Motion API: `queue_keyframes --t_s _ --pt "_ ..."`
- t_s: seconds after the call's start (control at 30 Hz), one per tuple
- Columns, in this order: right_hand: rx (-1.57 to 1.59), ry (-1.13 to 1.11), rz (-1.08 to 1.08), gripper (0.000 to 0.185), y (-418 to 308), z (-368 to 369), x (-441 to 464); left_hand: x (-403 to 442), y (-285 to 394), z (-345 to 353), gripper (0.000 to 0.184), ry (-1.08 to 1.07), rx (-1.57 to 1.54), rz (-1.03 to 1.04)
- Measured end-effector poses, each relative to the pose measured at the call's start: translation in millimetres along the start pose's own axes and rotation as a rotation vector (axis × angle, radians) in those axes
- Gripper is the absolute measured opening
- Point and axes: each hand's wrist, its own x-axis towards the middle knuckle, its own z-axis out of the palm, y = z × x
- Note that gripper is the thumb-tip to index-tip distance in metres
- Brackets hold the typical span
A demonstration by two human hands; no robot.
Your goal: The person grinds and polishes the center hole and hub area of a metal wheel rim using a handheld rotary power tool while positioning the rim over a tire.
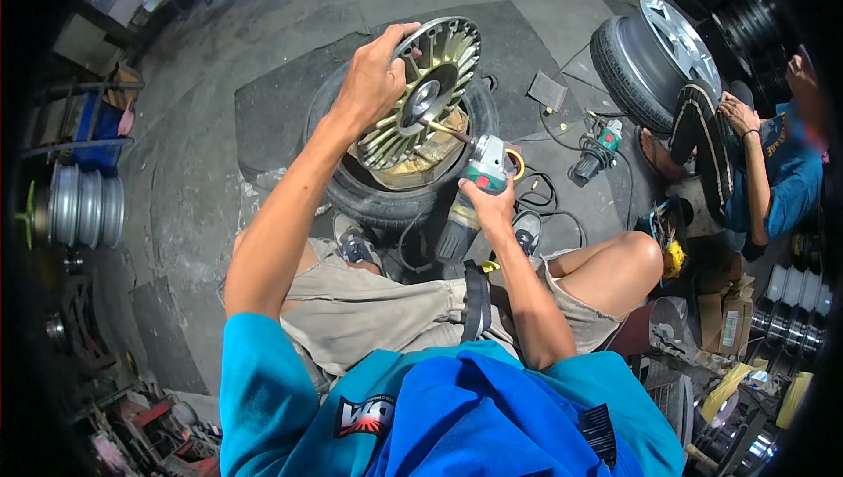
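A multi-spoke metal wheel face [457, 60] stands tilted over a tire [378, 205] lying flat on the floor. My left hand [379, 73] is closed round its upper left edge. My right hand [492, 205] grips a green-and-grey angle grinder [486, 165]. From the grinder's head a long thin shaft [448, 131] reaches to the spokes near the hub; whether its tip touches them I cannot tell. Brownish padding [430, 161] lies inside the tire, beneath the wheel face.
A second power tool [597, 154] lies on the floor to the right, among loose cables [549, 200]. Beyond it leans a silver wheel with a tire [637, 64]. Another person [764, 161] sits at the right. Stacked rims [86, 206] stand at the left.
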Motion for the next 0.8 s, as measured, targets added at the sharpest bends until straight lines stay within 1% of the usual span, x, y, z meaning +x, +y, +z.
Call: queue_keyframes --t_s 0.03,0.07,0.13,0.17,0.2,0.27,0.33,0.43,0.53,0.6,0.67,0.7,0.73,0.8 --pt "0.065 -0.069 0.031 0.09 -5 0 -7 0 0 0 0.057 -0.008 -0.006 -0.017" --pt "0.065 -0.069 0.033 0.09 0 0 -6 0 -1 0 0.057 -0.016 -0.012 -0.033" --pt "0.168 -0.077 0.071 0.062 14 4 -2 -1 -1 1 0.057 -0.012 -0.012 -0.029" --pt "0.181 -0.031 0.076 0.064 18 5 2 -2 0 0 0.057 -0.006 -0.009 -0.022" --pt "0.182 -0.033 0.075 0.064 21 7 9 -2 0 0 0.057 -0.005 -0.007 -0.022" --pt "0.04 0.157 0.011 0.068 26 7 29 -2 2 1 0.057 0.002 -0.018 -0.003" --pt "0.117 0.173 0.001 0.076 9 3 37 -1 4 1 0.056 0.003 -0.018 0.01" --pt "0.127 0.139 -0.065 0.076 -9 -1 38 1 2 3 0.054 0.0 -0.033 -0.004" --pt "0.006 0.16 -0.123 0.074 -6 1 22 4 0 3 0.052 0.019 -0.008 0.005" --pt "-0.031 0.148 -0.143 0.064 55 5 35 6 -7 3 0.052 0.05 0.02 0.01" --pt "0.151 -0.038 0.061 0.082 58 -1 27 7 -13 -1 0.052 0.076 0.056 0.005" --pt "0.204 -0.055 0.062 0.079 50 -3 20 7 -15 -4 0.053 0.055 0.028 -0.059" --pt "0.259 -0.077 0.064 0.077 41 -5 13 6 -22 -6 0.054 0.087 0.053 -0.021" --pt "0.256 -0.078 0.031 0.072 24 -10 6 4 -34 -11 0.057 0.083 -0.017 -0.16"
